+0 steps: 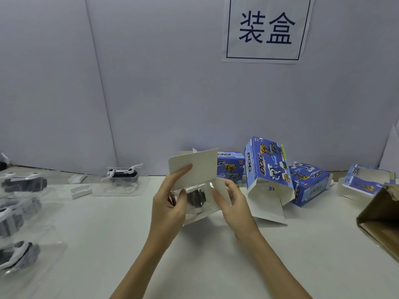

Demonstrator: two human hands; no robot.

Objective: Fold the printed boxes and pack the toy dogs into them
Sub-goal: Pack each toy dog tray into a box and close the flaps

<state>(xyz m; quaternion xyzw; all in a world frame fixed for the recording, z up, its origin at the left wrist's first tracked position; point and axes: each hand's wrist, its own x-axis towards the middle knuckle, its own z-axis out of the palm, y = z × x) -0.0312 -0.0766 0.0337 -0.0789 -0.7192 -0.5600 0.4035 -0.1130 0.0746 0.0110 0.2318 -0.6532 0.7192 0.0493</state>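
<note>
Toy dog (196, 198) in its clear tray sits half inside a box (192, 168) between the hands, left hand (170, 203) gripping box and tray, right hand (232, 201) curled on the other side; sliding it in squarely should spare the flaps.

Counts, placed relative to the wall sign (267, 29):
- 5 printed boxes: one held below-left of it (194, 167), four below and below-right (230, 167) (267, 167) (308, 182) (364, 180)
- 5 toy dogs in clear trays: one held (195, 198), four far left (123, 172) (23, 183) (10, 219) (19, 254)
- 1 brown carton, lower right (380, 221)
- 2 hands (170, 203) (233, 201)
</note>
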